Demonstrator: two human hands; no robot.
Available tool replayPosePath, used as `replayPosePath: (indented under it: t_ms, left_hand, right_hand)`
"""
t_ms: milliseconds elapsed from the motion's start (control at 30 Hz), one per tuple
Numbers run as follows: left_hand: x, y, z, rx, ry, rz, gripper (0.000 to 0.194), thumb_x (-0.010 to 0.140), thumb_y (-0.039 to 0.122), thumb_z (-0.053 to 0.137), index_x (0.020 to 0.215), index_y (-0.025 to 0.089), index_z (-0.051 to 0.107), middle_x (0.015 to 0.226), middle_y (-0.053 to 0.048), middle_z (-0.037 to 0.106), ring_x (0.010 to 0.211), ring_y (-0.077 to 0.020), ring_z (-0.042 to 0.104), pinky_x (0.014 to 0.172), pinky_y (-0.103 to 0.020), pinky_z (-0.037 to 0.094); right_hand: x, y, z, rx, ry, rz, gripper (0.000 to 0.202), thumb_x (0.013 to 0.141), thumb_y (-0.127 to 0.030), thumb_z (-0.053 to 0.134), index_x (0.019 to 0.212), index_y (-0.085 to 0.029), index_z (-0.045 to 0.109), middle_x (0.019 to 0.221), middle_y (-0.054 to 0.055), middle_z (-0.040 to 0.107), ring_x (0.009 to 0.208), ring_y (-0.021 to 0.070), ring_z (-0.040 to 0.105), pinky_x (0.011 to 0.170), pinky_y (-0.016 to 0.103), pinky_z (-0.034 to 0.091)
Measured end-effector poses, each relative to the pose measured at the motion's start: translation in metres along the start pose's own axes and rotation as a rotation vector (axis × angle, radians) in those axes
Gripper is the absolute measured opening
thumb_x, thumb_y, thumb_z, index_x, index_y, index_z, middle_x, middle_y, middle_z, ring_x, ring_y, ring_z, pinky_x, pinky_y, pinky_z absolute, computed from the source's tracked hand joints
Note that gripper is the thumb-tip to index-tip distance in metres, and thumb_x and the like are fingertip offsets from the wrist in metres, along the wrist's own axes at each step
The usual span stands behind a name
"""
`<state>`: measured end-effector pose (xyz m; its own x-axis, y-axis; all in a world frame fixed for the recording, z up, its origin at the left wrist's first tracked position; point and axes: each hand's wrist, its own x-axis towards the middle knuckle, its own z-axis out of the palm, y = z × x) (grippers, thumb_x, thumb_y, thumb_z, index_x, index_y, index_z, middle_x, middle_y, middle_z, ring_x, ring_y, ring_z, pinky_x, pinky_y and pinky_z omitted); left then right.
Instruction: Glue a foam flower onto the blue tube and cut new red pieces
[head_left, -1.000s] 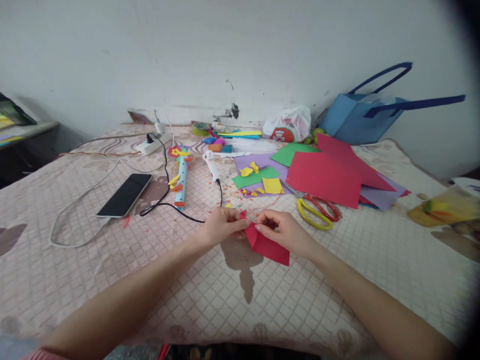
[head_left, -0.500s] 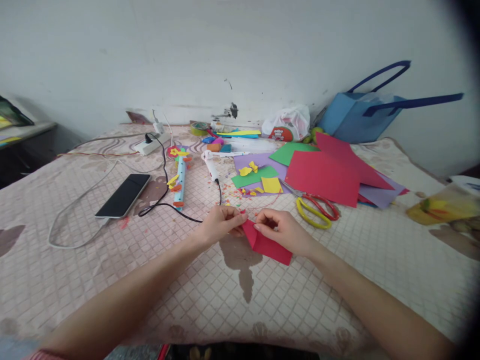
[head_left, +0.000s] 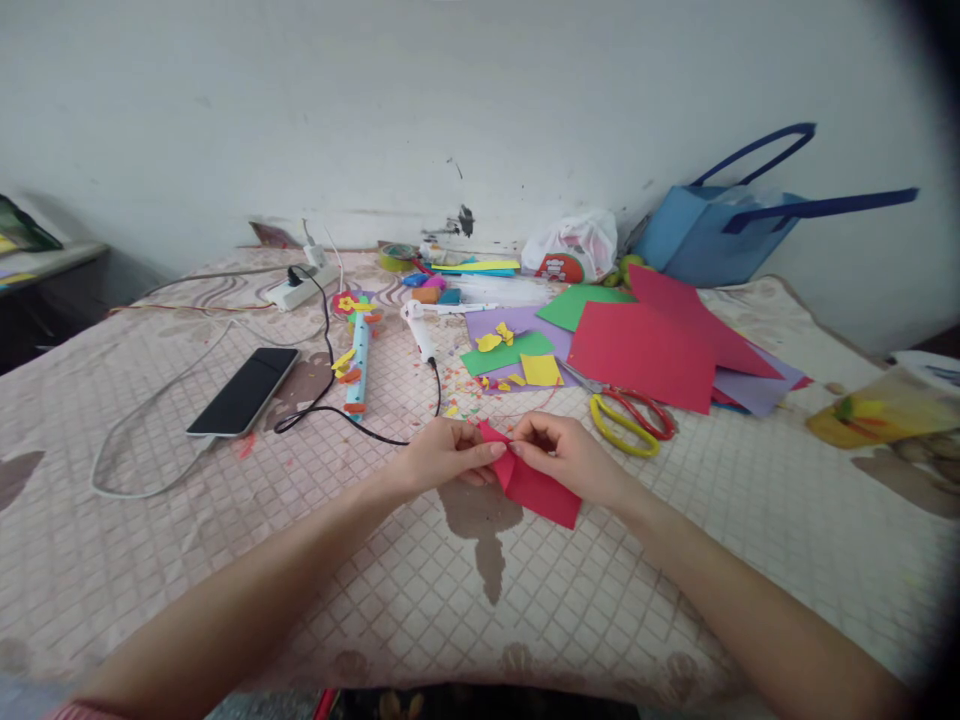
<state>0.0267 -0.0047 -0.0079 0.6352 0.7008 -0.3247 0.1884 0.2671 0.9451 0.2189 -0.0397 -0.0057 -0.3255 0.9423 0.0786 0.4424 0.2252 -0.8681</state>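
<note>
A small folded piece of red paper (head_left: 541, 492) is held between my two hands over the patterned tablecloth. My left hand (head_left: 450, 455) pinches its upper left part, thumb on top. My right hand (head_left: 566, 455) grips the upper edge with thumb and fingertips, close beside the left thumb. A crease runs down the paper between the hands, and its lower right corner hangs free. Scissors with yellow and red handles (head_left: 626, 424) lie open just beyond my right hand. Behind my hands rests a white glue gun (head_left: 418, 332).
A phone (head_left: 244, 391) on a cable and a decorated blue strip (head_left: 358, 362) lie left. Coloured sheets (head_left: 643, 350) spread behind the scissors. A power strip (head_left: 302, 288), white plastic bag (head_left: 574, 248) and blue bag (head_left: 712, 235) stand at the back; a cup (head_left: 885, 405) is at right.
My left hand has shifted slightly right and down along the red paper, its thumb now nearer my right fingertips. My right hand keeps its grip.
</note>
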Motion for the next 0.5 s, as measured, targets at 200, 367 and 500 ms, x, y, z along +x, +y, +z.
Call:
replayPosePath:
  t_ms: [200, 367, 500]
  left_hand:
    - [0.0017, -0.0042, -0.0004, 0.011, -0.034, 0.031, 0.037, 0.065, 0.048, 0.069, 0.069, 0.013, 0.06, 0.063, -0.005, 0.068, 0.056, -0.0118, 0.064, 0.057, -0.022, 0.051]
    - [0.0007, -0.0032, 0.0001, 0.022, -0.07, -0.003, 0.034, 0.069, 0.046, 0.066, 0.074, 0.013, 0.062, 0.068, -0.005, 0.07, 0.061, -0.0117, 0.065, 0.062, -0.022, 0.052]
    - [0.0007, -0.0036, 0.0009, 0.037, -0.094, -0.01, 0.034, 0.067, 0.044, 0.069, 0.071, 0.012, 0.062, 0.064, -0.004, 0.069, 0.056, -0.0105, 0.064, 0.056, -0.019, 0.051]
  right_hand:
    - [-0.0003, -0.0004, -0.0002, 0.003, -0.005, 0.006, 0.013, 0.082, -0.026, 0.051, 0.073, -0.018, 0.051, 0.066, -0.002, 0.052, 0.059, 0.0107, 0.045, 0.053, 0.022, 0.036]
    - [0.0, 0.001, -0.0009, 0.022, 0.008, 0.018, 0.013, 0.083, -0.027, 0.05, 0.074, -0.018, 0.052, 0.067, -0.001, 0.052, 0.06, 0.0109, 0.047, 0.054, 0.023, 0.037]
    - [0.0004, 0.0028, -0.0006, 0.033, 0.011, 0.016, 0.013, 0.082, -0.028, 0.051, 0.073, -0.018, 0.052, 0.066, -0.002, 0.052, 0.059, 0.0108, 0.047, 0.053, 0.023, 0.037]
